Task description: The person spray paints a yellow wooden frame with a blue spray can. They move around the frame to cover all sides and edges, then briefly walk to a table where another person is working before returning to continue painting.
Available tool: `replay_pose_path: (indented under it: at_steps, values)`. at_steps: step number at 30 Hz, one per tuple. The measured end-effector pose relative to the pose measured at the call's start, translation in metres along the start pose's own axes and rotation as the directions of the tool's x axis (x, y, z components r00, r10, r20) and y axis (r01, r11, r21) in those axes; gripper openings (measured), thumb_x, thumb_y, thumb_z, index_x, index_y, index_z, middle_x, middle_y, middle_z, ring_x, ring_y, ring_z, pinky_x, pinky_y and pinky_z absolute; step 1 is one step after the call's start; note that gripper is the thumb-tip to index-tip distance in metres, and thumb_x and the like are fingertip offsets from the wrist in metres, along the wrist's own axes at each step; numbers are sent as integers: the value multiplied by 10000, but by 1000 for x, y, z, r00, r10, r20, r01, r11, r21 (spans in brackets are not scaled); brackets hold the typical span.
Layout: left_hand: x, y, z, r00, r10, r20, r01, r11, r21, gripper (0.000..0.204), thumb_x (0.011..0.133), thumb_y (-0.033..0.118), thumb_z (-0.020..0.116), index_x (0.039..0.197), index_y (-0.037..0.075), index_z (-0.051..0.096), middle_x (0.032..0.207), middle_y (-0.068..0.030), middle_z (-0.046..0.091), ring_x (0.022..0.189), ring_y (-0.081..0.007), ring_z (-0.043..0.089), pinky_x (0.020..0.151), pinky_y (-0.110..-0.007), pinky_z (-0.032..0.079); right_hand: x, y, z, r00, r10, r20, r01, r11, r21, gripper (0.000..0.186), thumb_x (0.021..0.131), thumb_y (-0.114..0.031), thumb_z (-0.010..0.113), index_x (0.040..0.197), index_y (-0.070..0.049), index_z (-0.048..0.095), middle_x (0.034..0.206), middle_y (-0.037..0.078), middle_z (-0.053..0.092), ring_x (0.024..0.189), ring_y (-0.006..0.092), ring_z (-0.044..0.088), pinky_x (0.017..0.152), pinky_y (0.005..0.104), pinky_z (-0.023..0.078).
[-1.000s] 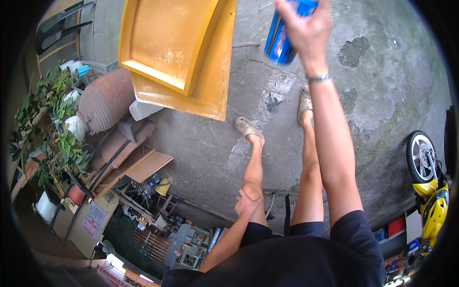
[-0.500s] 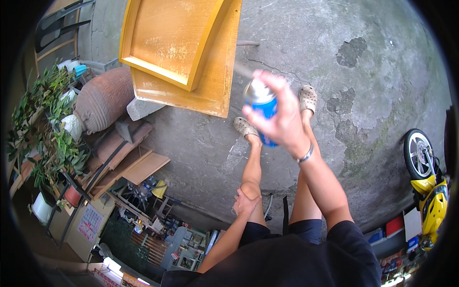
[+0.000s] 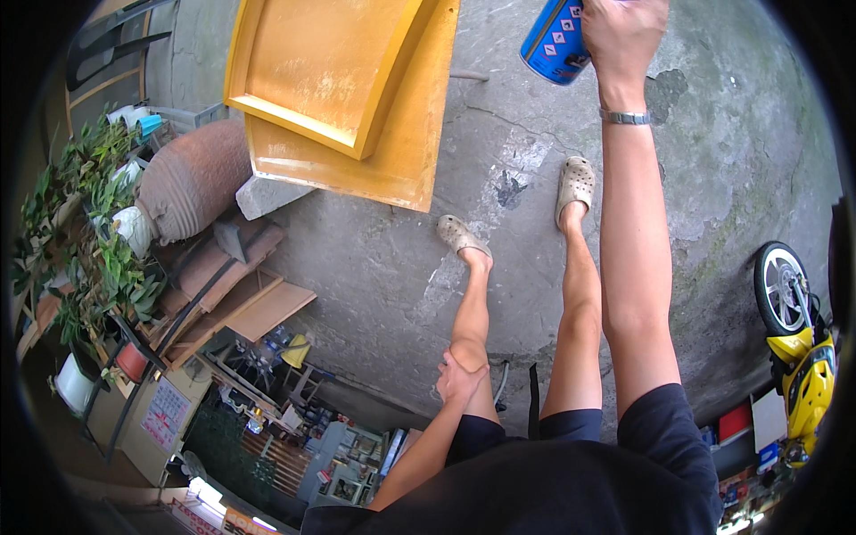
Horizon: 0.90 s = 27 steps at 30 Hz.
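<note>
My right hand [image 3: 629,40] is closed around a blue spray can [image 3: 555,43] near the top edge, arm stretched far forward. The can's upper end and nozzle are out of the picture. To the left of the can is a yellow-painted wooden piece, a flat panel [image 3: 415,169] carrying a raised frame [image 3: 361,116]. Pale worn patches show on the wood inside the frame and along the panel's near edge. My left hand [image 3: 459,379] grips my left knee, its fingers curled round the side.
A large clay jar [image 3: 201,174] lies on its side at the left, beside leafy plants [image 3: 116,259] and stacked boards [image 3: 259,312]. A stone block [image 3: 267,194] is near the panel. Cracked concrete floor [image 3: 526,267] extends rightward to a yellow motorbike [image 3: 807,383].
My right hand has moved the spray can forward and to the right, away from the panel's near corner. The faint spray seen before no longer shows. My left hand stays on the knee.
</note>
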State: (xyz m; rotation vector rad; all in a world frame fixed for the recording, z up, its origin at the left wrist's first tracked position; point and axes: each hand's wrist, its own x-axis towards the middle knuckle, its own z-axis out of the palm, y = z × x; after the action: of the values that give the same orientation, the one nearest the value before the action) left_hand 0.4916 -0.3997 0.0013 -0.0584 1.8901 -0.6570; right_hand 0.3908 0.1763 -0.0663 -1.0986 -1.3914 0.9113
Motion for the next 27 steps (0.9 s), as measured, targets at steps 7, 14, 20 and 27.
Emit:
replay_pose_path:
  at_steps: [7,14,20,27]
  values:
    - [3,-11,-3,999,17,-42,-18,1000,-23,1079,695,589,853,1471,102,284,1307,-293,566,1139,-459,653,967,-530,535,-96,-39,-17,955,55,292,-34,997,-76,659,812,-300,866,1346,-100,537,1056,175,709,973,317,728,828,413,589]
    - [8,-24,-8,994,55,-94,-59,997,-41,1050,718,566,845,1482,102,295,1315,-303,567,1136,-468,650,963,-535,535,-219,-107,-32,840,85,535,-115,993,23,668,788,-241,847,1380,-129,559,1134,174,624,986,342,701,807,423,594]
    - [12,-30,-7,994,68,-89,-74,995,-60,1063,719,546,848,1511,124,278,1324,-301,564,1142,-476,643,964,-541,532,-289,-149,-59,595,254,762,-279,955,-101,671,781,-216,853,1377,-111,565,1158,191,627,1009,377,696,845,446,591]
    - [17,-39,0,989,82,-127,-90,994,-62,1062,717,542,850,1516,132,283,1316,-297,564,1131,-474,650,956,-542,536,-217,-84,-19,920,156,358,-157,987,-28,650,805,-251,850,1352,-54,558,1178,173,660,1007,286,694,848,395,579]
